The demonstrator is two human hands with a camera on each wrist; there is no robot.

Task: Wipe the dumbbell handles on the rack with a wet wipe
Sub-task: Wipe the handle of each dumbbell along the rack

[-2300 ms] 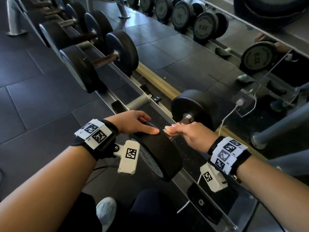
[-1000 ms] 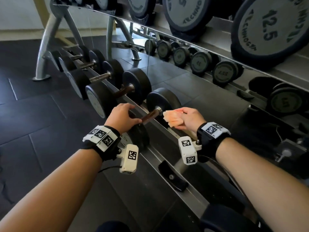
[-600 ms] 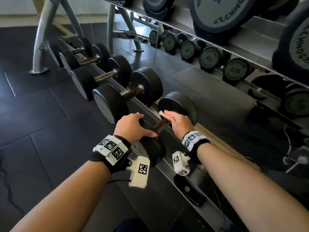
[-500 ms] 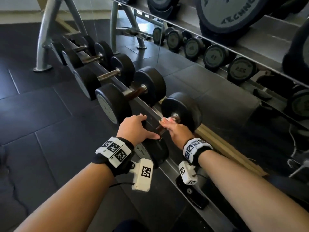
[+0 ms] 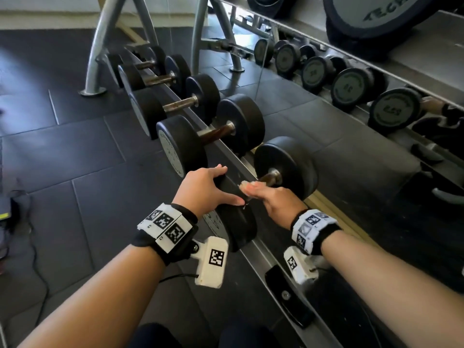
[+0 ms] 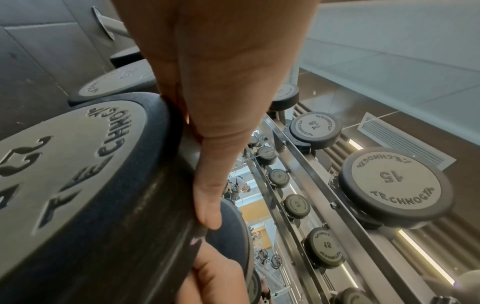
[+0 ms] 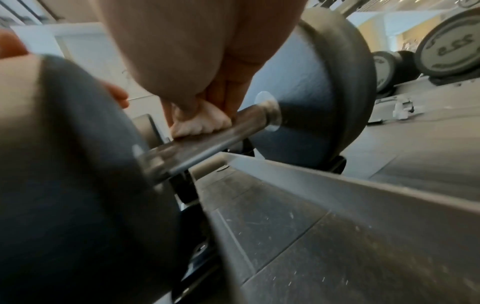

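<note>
Where right hand (image 5: 277, 200) covers it, handle (image 7: 207, 144) under wet wipe (image 7: 200, 123).

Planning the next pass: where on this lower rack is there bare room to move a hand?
Free: rack rail nearer the camera than the held dumbbell, up to the black cradle. Crowded: the next dumbbell sits close by; left hand and right hand, which pinches the wipe, flank the handle.
</note>
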